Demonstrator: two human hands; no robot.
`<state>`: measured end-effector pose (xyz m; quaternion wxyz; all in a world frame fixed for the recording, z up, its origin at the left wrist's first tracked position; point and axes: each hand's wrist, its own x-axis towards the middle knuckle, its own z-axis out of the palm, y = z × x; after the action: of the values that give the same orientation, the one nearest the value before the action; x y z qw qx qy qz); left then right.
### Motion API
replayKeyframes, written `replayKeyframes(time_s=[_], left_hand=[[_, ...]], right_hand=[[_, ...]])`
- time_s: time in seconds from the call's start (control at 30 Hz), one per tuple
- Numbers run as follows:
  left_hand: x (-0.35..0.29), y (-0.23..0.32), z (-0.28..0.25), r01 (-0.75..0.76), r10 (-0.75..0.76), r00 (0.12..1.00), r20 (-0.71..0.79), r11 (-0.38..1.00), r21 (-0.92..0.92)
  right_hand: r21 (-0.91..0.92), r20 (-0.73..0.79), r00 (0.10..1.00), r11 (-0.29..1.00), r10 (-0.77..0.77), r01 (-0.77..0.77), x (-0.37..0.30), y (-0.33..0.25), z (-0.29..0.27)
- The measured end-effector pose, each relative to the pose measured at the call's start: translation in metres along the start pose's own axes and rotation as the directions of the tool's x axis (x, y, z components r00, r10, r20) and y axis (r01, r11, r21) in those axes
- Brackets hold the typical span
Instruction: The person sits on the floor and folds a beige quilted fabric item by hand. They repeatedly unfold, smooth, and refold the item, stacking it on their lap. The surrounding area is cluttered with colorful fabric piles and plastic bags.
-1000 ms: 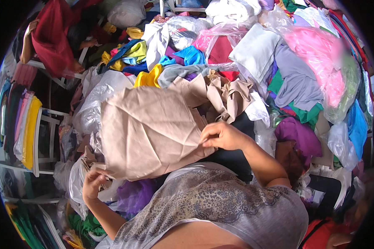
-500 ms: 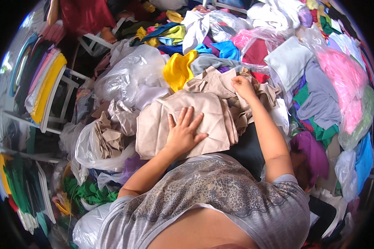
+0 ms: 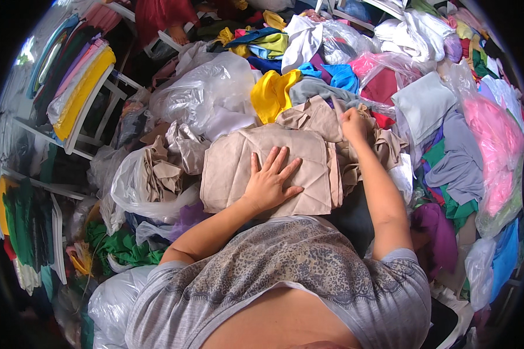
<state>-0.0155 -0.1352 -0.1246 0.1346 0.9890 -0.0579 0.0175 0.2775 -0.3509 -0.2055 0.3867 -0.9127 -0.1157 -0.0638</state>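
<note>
Folded beige fabric stack [image 3: 230,171] lies long axis crosswise under the splayed left hand [image 3: 271,181]; past its far right corner, the right hand [image 3: 354,124], fingers curled, pinches loose beige cloth [image 3: 313,118]

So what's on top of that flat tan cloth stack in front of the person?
The left hand lies palm down on the tan cloth stack; the patch beneath that hand is covered and can't be seen.
</note>
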Motion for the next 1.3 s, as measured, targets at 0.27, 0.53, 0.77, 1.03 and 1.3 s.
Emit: replayKeyframes(time_s=[0.27,0.53,0.77,1.03,1.3], left_hand=[[0.019,-0.006,-0.044,-0.021,0.039,0.973,0.226,0.996,-0.081],[0.159,-0.008,-0.143,-0.417,0.147,0.829,-0.539,0.804,-0.423],[0.212,0.006,-0.201,-0.181,0.239,0.966,-0.098,0.358,-0.916],[0.205,-0.035,-0.246,-0.153,0.34,0.941,-0.006,0.408,-0.9],[0.192,-0.12,-0.273,-0.004,0.081,0.986,0.148,0.889,-0.458]], right_hand=[[0.667,-0.243,0.962,0.699,-0.124,0.259,0.047,-0.078,-0.119],[0.835,-0.036,0.938,0.505,-0.344,0.218,0.013,-0.206,-0.221],[0.838,-0.064,0.902,0.467,-0.427,0.281,0.009,-0.244,-0.256],[0.833,-0.06,0.984,0.534,-0.17,0.143,0.039,-0.237,-0.258],[0.887,-0.05,0.971,0.435,-0.236,0.151,0.072,-0.238,-0.246]])
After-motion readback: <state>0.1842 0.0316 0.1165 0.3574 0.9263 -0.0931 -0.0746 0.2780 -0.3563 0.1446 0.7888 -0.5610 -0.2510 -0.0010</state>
